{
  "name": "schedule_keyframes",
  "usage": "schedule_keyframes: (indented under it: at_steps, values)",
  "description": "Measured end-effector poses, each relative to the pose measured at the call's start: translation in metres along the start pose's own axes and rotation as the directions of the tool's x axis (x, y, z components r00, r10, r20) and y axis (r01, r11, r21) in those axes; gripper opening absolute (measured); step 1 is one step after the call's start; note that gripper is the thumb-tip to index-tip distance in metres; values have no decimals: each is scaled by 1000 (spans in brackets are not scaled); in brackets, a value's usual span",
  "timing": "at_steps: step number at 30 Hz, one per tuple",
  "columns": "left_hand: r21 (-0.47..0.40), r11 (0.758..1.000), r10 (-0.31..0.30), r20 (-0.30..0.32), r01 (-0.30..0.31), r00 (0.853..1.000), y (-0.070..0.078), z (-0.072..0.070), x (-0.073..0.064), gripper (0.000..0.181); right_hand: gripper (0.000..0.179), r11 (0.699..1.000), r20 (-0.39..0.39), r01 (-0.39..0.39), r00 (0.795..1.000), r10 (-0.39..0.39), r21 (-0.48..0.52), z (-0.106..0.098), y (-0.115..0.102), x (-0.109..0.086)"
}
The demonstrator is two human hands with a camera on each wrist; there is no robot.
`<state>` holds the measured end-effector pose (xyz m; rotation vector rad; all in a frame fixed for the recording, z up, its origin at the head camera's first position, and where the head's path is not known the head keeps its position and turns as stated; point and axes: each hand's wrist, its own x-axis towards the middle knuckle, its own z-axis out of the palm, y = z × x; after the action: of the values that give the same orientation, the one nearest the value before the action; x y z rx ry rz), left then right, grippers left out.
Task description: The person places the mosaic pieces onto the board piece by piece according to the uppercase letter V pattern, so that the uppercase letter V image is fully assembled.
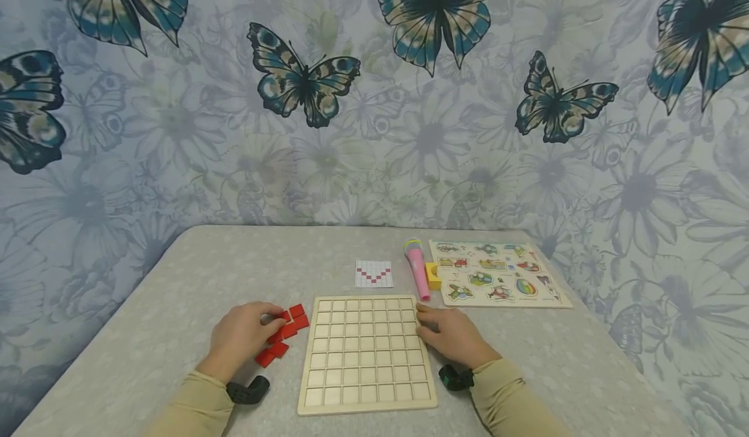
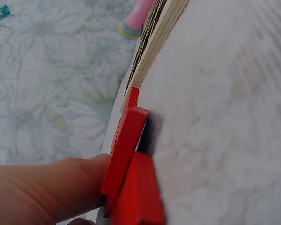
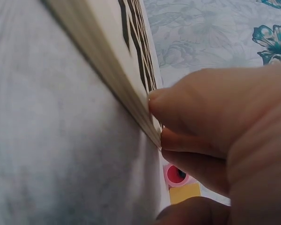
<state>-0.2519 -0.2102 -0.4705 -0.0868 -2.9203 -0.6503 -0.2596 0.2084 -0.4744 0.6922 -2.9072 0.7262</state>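
Observation:
A pale wooden grid board (image 1: 368, 343) lies flat between the two hands, its square cells bare. Left of it is a loose cluster of small red square tiles (image 1: 300, 321). My left hand (image 1: 236, 336) reaches over these, thumb and forefinger pinching one red tile (image 2: 125, 152); in the left wrist view that tile leans at a tilt against its neighbours. On the opposite side, my right hand (image 1: 455, 336) rests its fingertips against the board's right edge near the far corner. The right wrist view has the thumb (image 3: 166, 104) touching the rim of the board.
Behind the board lies a white card (image 1: 374, 283) printed with a red V pattern on a grid. Further right are a pink toy microphone (image 1: 418, 274), a yellow block (image 1: 433, 282) and a picture puzzle board (image 1: 509, 305). Butterfly-patterned wallpaper (image 1: 374, 144) rises behind the table.

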Motion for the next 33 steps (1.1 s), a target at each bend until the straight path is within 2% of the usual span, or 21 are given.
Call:
schedule_keyframes:
  at_steps: [20, 27, 33]
  values:
    - [8, 1000, 7, -44, -6, 999, 8, 1, -2, 30, 40, 999, 8, -2, 1000, 1, 34, -2, -2, -1]
    - [15, 999, 52, -59, -51, 997, 16, 1, -5, 31, 40, 999, 5, -2, 1000, 2, 38, -3, -3, -1]
    - [-11, 996, 86, -85, -87, 993, 22, 2, -8, 29, 40, 999, 14, -5, 1000, 4, 35, -3, -3, -2]
